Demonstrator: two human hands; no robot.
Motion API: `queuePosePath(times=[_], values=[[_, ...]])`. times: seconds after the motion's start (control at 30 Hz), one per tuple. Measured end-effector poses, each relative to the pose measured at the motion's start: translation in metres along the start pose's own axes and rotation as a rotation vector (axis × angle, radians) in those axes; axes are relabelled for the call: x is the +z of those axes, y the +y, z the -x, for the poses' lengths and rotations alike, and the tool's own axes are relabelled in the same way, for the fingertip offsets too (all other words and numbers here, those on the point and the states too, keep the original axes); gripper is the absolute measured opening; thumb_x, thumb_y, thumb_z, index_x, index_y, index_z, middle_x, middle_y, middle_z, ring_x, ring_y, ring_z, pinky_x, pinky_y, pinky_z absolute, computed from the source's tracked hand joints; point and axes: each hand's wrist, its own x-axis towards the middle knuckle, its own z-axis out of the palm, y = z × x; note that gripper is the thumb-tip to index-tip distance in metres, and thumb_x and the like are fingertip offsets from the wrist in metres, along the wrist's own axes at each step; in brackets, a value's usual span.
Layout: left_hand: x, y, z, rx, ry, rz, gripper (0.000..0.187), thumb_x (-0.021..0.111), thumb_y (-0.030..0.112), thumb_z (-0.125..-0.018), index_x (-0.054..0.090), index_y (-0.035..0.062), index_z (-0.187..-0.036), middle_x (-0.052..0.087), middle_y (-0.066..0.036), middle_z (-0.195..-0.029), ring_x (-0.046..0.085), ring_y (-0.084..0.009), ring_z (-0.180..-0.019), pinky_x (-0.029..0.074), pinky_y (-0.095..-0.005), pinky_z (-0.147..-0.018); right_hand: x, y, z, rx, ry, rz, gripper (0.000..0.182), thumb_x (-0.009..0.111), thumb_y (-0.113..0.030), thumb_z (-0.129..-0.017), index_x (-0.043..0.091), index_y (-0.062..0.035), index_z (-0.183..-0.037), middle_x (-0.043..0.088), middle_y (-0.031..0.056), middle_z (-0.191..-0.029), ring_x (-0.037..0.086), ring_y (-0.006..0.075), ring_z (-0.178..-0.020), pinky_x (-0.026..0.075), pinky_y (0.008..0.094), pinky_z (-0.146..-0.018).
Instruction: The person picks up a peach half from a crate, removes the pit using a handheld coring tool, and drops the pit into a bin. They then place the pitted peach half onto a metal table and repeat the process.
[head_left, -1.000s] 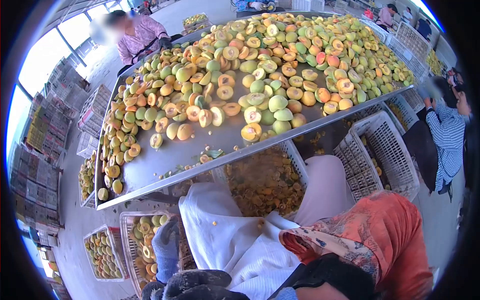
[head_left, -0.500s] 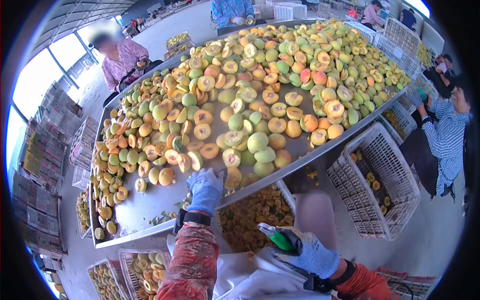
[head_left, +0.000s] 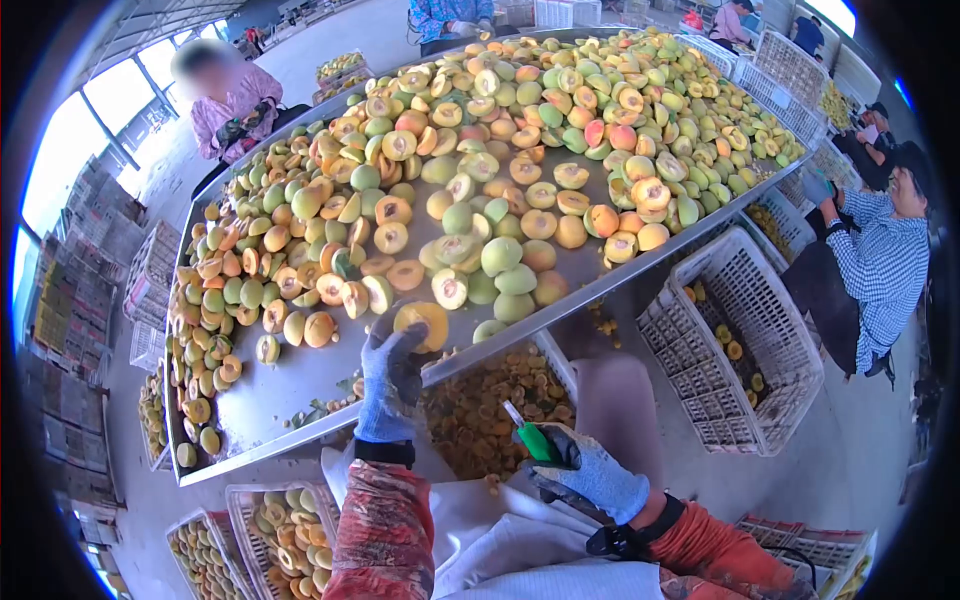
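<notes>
Fruit in hand: halved orange-yellow peach (head_left: 423, 324), cut face toward the camera, lifted at the near edge of the table, just above the rim.
Grip on fruit: blue-grey gloved left hand (head_left: 390, 372), fingers curled around the lower left side of the half, closed on it; fruit sits at the fingertips, above and right of the palm.
Tool: green-handled pitting knife (head_left: 531, 435) with short pale blade pointing up and left, well below and right of the held fruit.
Grip on tool: blue-grey gloved right hand (head_left: 592, 475), wrapped tight around the handle, held over the lap.
Sleeves: orange-red patterned fabric on both forearms, black cuffs at the wrists.
Lap: white cloth apron (head_left: 500, 550) under both hands.
Surface: long grey sheet-metal sorting table (head_left: 300, 385), heaped with whole green and halved orange peaches; bare patch at the near left corner.
Below table: white plastic lattice crate of peach pits and scraps (head_left: 490, 405), directly beneath the held fruit and the knife.
Right of that: second white plastic lattice crate (head_left: 760, 300), a few pieces inside.
Surroundings: person in blue checked shirt (head_left: 880, 270) at the right end; person in pink top (head_left: 225, 100) at the far left side.
</notes>
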Motion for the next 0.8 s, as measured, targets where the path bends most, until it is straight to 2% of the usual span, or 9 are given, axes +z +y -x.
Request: queuePosePath(times=[0.07,0.13,0.2,0.27,0.33,0.37,0.57,0.7,0.8], values=[[-0.038,0.009,0.019,-0.044,0.116,0.423,0.033,0.057,0.019,-0.083,0.053,0.0056,-0.113,0.062,-0.012,-0.097,0.063,-0.0233,-0.074,0.055,-0.0321,-0.058,0.013,0.011,0.003,0.148,0.023,-0.209,0.04,0.064,-0.018,-0.084,0.048,-0.0078,-0.118,0.059,-0.0015,-0.085,0.045,0.0013,-0.055,0.036,0.019,-0.044],[-0.06,0.012,0.048,-0.017,0.08,0.666,0.04,0.051,0.034,-0.087,0.051,0.0081,-0.117,0.06,-0.012,-0.102,0.06,-0.0287,-0.09,0.053,-0.0363,-0.071,0.025,0.013,0.004,0.063,0.021,-0.124,0.038,0.063,-0.02,-0.084,0.048,-0.0066,-0.117,0.06,-0.0023,-0.082,0.043,0.0006,-0.053,0.034,0.0188,-0.041],[-0.058,0.014,0.084,-0.046,0.142,0.714,0.042,0.048,0.037,-0.088,0.05,0.0074,-0.118,0.059,-0.012,-0.105,0.057,-0.0314,-0.097,0.052,-0.0394,-0.077,0.036,0.02,-0.003,-0.248,0.086,0.494,0.038,0.064,-0.023,-0.083,0.05,-0.0055,-0.114,0.064,0.0135,-0.084,0.063,0.0258,-0.063,0.047,0.033,-0.052],[-0.06,0.013,0.119,-0.162,0.114,0.552,0.043,0.048,0.038,-0.088,0.05,0.0072,-0.117,0.059,-0.012,-0.105,0.06,-0.0318,-0.093,0.054,-0.0409,-0.072,0.055,0.006,-0.006,-0.459,0.084,0.67,0.039,0.065,-0.024,-0.082,0.05,-0.0052,-0.113,0.063,0.019,-0.085,0.061,0.0354,-0.074,0.049,0.0387,-0.06],[-0.064,0.003,0.149,0.093,0.114,0.062,0.041,0.048,0.036,-0.089,0.05,0.0068,-0.117,0.059,-0.012,-0.105,0.061,-0.0307,-0.09,0.057,-0.0405,-0.067,0.07,0.004,-0.01,-0.571,0.061,0.752,0.044,0.066,-0.029,-0.079,0.051,-0.0057,-0.114,0.063,0.0155,-0.084,0.062,0.0312,-0.07,0.048,0.0378,-0.059],[-0.081,0.003,0.148,0.295,0.114,-0.628,0.039,0.05,0.033,-0.088,0.051,0.0049,-0.116,0.059,-0.012,-0.104,0.062,-0.0289,-0.09,0.057,-0.0407,-0.064,0.078,0.002,-0.012,-0.631,0.047,0.909,0.046,0.065,-0.031,-0.079,0.052,-0.0057,-0.114,0.062,0.014,-0.082,0.062,0.0295,-0.069,0.048,0.0376,-0.059],[-0.081,0.01,0.193,0.263,0.065,-0.584,0.036,0.047,0.026,-0.09,0.05,0.002,-0.116,0.06,-0.014,-0.103,0.061,-0.0271,-0.094,0.052,-0.0378,-0.08,0.109,0.005,-0.011,-0.859,0.02,1.223,0.05,0.063,-0.038,-0.078,0.054,-0.0053,-0.114,0.055,0.0095,-0.072,0.058,0.0238,-0.06,0.044,0.0371,-0.053],[-0.089,-0.002,0.197,0.24,0.143,-0.394,0.034,0.047,0.024,-0.089,0.051,0.0017,-0.115,0.06,-0.014,-0.104,0.061,-0.027,-0.093,0.052,-0.0383,-0.081,0.113,0.003,-0.002,-0.743,-0.08,1.323,0.058,0.065,-0.029,-0.076,0.046,-0.0017,-0.123,0.057,0.0125,-0.083,0.059,0.0271,-0.068,0.046,0.0369,-0.058],[-0.086,0.002,0.205,0.336,0.101,-0.69,0.03,0.05,0.02,-0.088,0.053,0.0006,-0.111,0.06,-0.015,-0.104,0.061,-0.0278,-0.092,0.051,-0.0398,-0.081,0.111,0.006,0.006,-0.713,-0.128,1.463,0.057,0.064,-0.026,-0.076,0.045,-0.0008,-0.124,0.057,0.0131,-0.084,0.059,0.0267,-0.069,0.046,0.0368,-0.058]])
